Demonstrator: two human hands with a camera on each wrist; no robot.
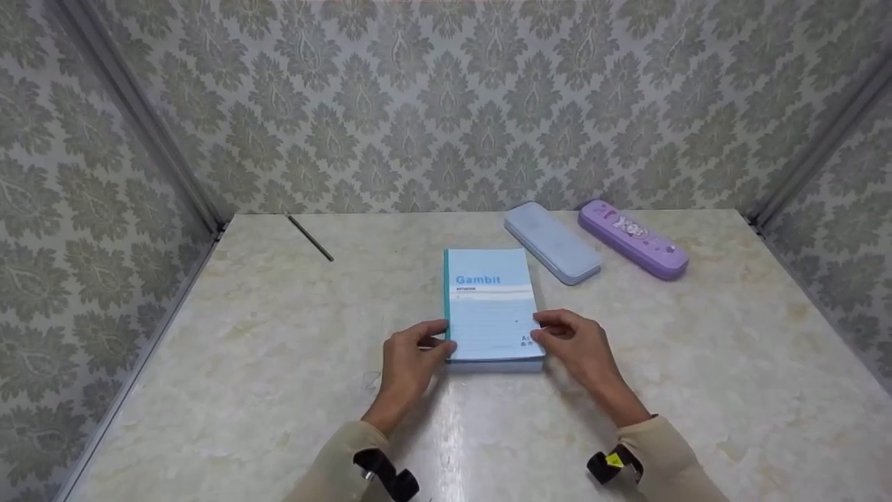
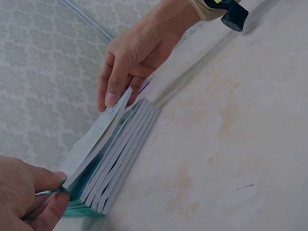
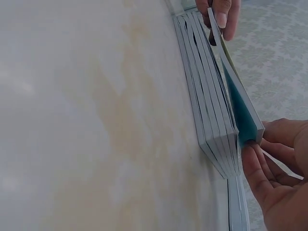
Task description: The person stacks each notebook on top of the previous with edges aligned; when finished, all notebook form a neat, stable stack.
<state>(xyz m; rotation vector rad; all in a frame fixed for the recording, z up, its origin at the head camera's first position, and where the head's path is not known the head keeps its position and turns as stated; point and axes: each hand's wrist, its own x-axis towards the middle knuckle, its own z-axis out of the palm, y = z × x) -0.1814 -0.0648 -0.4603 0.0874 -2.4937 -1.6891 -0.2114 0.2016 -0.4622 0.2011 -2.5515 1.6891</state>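
Observation:
A light-blue notebook [image 1: 491, 314] with a teal spine and the word Gambit lies over a stack of similar notebooks [image 1: 495, 365]. My left hand [image 1: 416, 355] pinches its spine side near the front corner, thumb on the cover. On the opposite edge, my right hand [image 1: 577, 345] pinches the front right corner, thumb on top and fingers beneath. Both wrist views show this top notebook [image 2: 98, 139] tilted up from the stack [image 3: 207, 91], with a wedge-shaped gap under its right side. Several notebooks lie in the stack, their white page edges showing.
Behind the stack to the right lie a pale blue pencil case [image 1: 554, 242] and a purple pencil case [image 1: 633, 240] with a cartoon print. A dark pen [image 1: 309, 238] lies at the back left of the marbled table [image 1: 279, 390]. Patterned walls [image 1: 446, 104] enclose it.

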